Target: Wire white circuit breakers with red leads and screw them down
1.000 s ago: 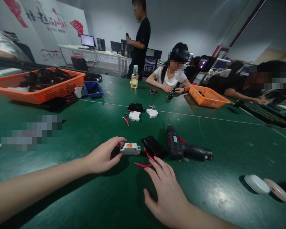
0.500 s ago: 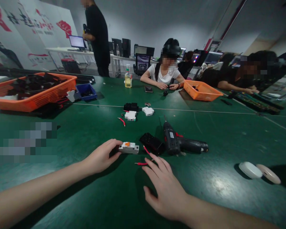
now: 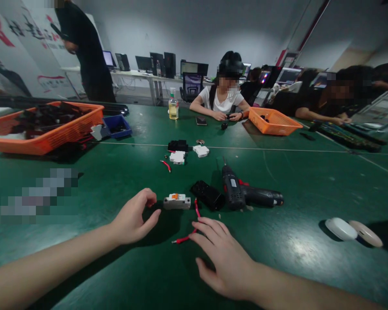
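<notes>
My left hand (image 3: pixel 137 217) is open, thumb and fingers apart, just left of a small white circuit breaker (image 3: pixel 177 201) with an orange switch, which sits on the green table. My right hand (image 3: pixel 221 256) is open, fingers stretched over two short red wires. One red wire (image 3: pixel 198 209) points away toward the breaker's right end; the other red wire (image 3: pixel 181 239) points left. The fingertips hide part of both, and whether they touch them I cannot tell. Behind the wires lies a black plastic case (image 3: pixel 207 195), with a cordless drill (image 3: pixel 236 189) on its right.
Farther back are two white breakers (image 3: pixel 177 157), a black part (image 3: pixel 177 145) and a red wire (image 3: pixel 166 165). Left stand an orange basket (image 3: pixel 51 137) and a blue bin (image 3: pixel 119 129). Two oval cases (image 3: pixel 341 229) lie at right. A person (image 3: pixel 228 99) sits opposite by another orange basket (image 3: pixel 274 125).
My left hand has let go of the circuit breaker and drawn back left. Under my right hand the red wires have shifted, one end now nearer and farther left. The standing person moved left.
</notes>
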`<control>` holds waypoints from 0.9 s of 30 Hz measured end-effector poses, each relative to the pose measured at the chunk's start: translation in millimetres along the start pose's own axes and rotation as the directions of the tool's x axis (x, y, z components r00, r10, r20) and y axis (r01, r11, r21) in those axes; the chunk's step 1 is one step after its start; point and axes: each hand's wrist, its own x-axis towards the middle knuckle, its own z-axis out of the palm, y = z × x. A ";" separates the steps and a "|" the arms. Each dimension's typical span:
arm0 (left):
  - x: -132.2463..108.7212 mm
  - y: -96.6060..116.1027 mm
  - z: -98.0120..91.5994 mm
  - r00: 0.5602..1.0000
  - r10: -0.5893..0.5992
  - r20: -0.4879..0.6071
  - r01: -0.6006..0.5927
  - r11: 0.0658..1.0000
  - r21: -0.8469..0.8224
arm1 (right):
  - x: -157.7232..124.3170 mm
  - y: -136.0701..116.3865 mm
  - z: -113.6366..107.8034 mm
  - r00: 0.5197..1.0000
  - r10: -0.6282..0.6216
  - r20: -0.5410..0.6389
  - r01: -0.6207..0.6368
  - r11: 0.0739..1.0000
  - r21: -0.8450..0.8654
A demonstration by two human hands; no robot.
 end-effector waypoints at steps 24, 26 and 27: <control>-7.2 50.9 -5.2 0.720 0.534 0.443 -0.547 0.830 -0.109 | 1.8 0.8 2.0 0.996 -0.087 -0.017 0.087 0.996 -0.035; -8.5 49.0 -2.8 0.739 0.531 0.416 -0.530 0.838 -0.129 | 0.0 -3.9 0.2 0.998 -0.057 -0.033 0.056 0.998 -0.029; -9.0 47.0 -1.2 0.746 0.530 0.403 -0.525 0.841 -0.136 | -0.5 -5.4 0.3 0.998 -0.039 -0.043 0.038 0.999 -0.028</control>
